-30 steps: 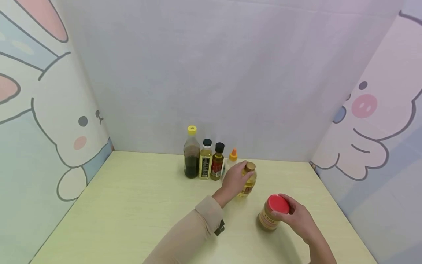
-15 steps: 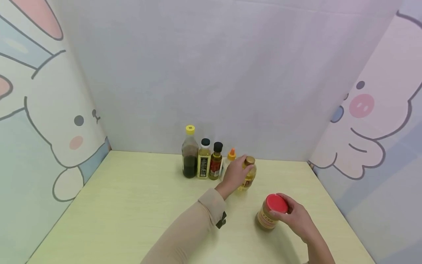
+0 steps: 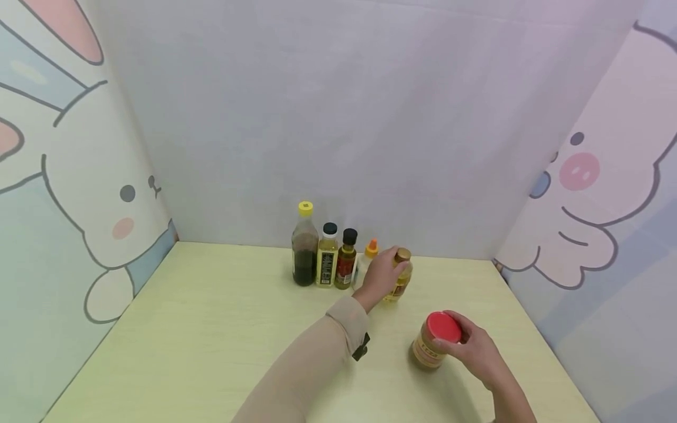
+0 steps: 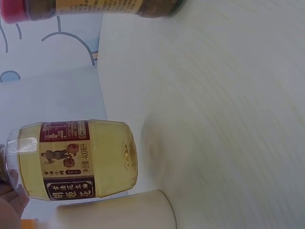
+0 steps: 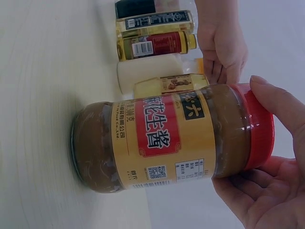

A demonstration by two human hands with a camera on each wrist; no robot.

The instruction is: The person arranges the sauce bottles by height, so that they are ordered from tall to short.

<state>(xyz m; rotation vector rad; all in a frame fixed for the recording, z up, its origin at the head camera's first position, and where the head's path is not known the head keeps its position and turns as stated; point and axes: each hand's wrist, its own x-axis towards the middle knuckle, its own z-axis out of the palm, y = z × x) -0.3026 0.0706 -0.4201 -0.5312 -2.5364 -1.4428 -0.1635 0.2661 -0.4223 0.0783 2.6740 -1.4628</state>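
Note:
My left hand (image 3: pixel 378 276) grips a bottle of pale yellow oil (image 3: pixel 401 286) near its gold cap. In the left wrist view, the oil bottle (image 4: pixel 108 160) has a red and cream label, and its base looks slightly apart from the table. Beside it stands a white squeeze bottle (image 3: pixel 372 249) with an orange tip, partly hidden by the hand. Nearer and to the right, my right hand (image 3: pixel 478 349) holds a peanut butter jar (image 3: pixel 429 348) around its red lid. The right wrist view shows the peanut butter jar (image 5: pixel 162 138) from the side; whether its base touches the table I cannot tell.
At the back of the pale yellow table (image 3: pixel 222 329) stand a dark sauce bottle (image 3: pixel 305 258) with a yellow cap, a black-capped bottle of light oil (image 3: pixel 327 258) and a red-labelled bottle (image 3: pixel 346 264). A grey wall (image 3: pixel 328 117) rises behind them.
My left hand has moved the oil bottle a short way back toward the wall, nearer the row of bottles. The right hand and the peanut butter jar stay nearly in place.

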